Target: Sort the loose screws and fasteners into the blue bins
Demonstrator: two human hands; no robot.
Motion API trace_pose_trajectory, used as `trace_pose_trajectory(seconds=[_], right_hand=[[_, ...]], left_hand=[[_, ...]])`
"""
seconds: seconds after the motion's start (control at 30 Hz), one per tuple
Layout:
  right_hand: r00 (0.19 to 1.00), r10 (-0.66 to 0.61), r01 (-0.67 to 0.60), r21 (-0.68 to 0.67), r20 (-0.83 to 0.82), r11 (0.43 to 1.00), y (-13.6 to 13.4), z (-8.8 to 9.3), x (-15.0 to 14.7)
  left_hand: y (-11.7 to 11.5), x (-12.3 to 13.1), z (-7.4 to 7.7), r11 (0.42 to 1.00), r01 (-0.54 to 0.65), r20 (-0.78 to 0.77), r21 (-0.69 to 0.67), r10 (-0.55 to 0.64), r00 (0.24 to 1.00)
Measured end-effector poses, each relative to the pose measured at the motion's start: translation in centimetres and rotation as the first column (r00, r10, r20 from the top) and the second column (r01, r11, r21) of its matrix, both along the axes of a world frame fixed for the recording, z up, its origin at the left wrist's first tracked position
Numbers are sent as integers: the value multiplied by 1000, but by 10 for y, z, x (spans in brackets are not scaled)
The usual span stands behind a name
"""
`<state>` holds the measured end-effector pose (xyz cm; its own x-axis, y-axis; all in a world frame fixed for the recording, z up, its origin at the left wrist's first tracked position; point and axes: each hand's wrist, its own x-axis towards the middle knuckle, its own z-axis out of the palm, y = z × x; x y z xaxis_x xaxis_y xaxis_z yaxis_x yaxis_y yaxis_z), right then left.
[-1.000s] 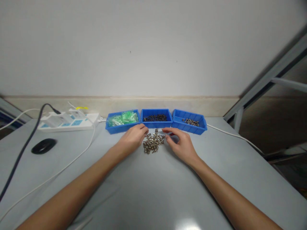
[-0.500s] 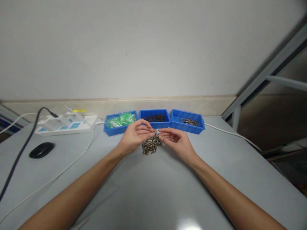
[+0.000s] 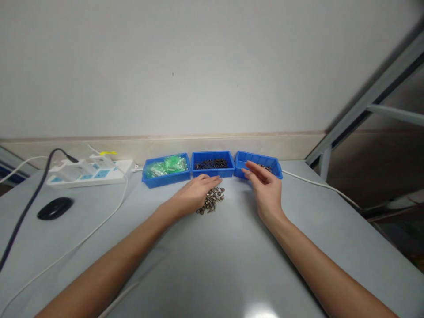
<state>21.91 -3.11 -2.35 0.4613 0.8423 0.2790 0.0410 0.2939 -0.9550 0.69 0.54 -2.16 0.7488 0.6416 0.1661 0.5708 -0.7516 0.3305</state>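
Silvery-brown metal screws (image 3: pixel 213 201) lie in a small pile on the grey table. My left hand (image 3: pixel 196 193) is at the pile's left side, palm down, its fingers stretched over the back of it and covering part of it. I see nothing held in that hand, though its underside is hidden. My right hand (image 3: pixel 266 187) is raised at the front of the right blue bin (image 3: pixel 239 157), thumb and forefinger a little apart with nothing visible between them. It partly hides similar metal pieces (image 3: pixel 266 168) inside that bin.
The middle blue bin (image 3: pixel 212 155) holds dark screws (image 3: pixel 213 164). Clear and green plastic packets (image 3: pixel 167 165) fill the left bin (image 3: pixel 165 179). Leftward are a white power strip (image 3: pixel 107 176) with cables and a black mouse (image 3: pixel 55 208). A wall (image 3: pixel 205 88) stands behind.
My hands were together above the pile, fingertips pinched. The right has moved right and up to the right bin, its fingers parting. The left has flattened and lowered over the pile.
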Motion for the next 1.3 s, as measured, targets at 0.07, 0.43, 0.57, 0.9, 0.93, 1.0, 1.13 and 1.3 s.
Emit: trace_pose_trajectory(seconds=[0.07,0.43,0.57,0.9,0.93,1.0,1.13,1.3], right_hand=[[1000,-6,6,3,20,1000,1,-2,2],[991,137,-137,-35,-1,990,-6,-1,-7],[985,171,-171,-46,13,984,-7,1,-9],[861,491,-479,-119,129,870,-17,1,-21],[843,519,-507,-115,138,854,-18,0,-23],[818,559,-549,-107,132,829,-20,-1,-25],[801,598,-590,-138,22,796,-21,0,-26],[818,565,-575,-152,-110,804,-19,5,-24]], left_hand=[[5,0,-4,1000,-3,-69,23,5,998],[3,-23,19,993,-114,-20,-3,114,993],[-2,-26,17,988,-149,86,-31,151,985],[-15,-19,30,825,-104,484,-555,422,767],[-17,-17,30,810,-81,496,-581,431,754],[-20,-14,28,790,-41,515,-612,437,737],[-26,-8,26,750,31,523,-660,430,736],[-22,-16,37,859,-72,400,-507,308,863]])
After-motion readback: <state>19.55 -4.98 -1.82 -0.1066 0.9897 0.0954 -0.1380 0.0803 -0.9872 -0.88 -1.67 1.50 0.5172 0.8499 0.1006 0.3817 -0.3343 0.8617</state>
